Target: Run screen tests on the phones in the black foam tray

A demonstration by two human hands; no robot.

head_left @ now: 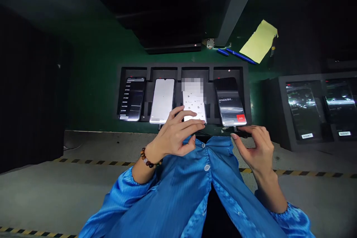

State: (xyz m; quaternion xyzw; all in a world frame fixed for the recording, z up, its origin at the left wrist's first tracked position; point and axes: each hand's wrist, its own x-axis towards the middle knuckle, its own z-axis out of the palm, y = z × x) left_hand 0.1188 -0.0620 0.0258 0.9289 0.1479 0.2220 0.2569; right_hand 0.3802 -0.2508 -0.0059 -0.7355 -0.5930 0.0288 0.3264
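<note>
Touching third phone [194,105] with spread left hand [173,136], right hand [256,148] fingers loosely apart below "OTG" phone [230,102]

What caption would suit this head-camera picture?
Left hand touches the third phone in a black four-slot tray; right hand reaches below the fourth phone.

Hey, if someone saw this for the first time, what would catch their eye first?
Four lit phones stand side by side in a black tray on the green bench, the white-screened phone brightest. The left hand reaches over the third phone, the right hand touches a cable plug below the fourth. A yellow sheet lies behind.
</note>
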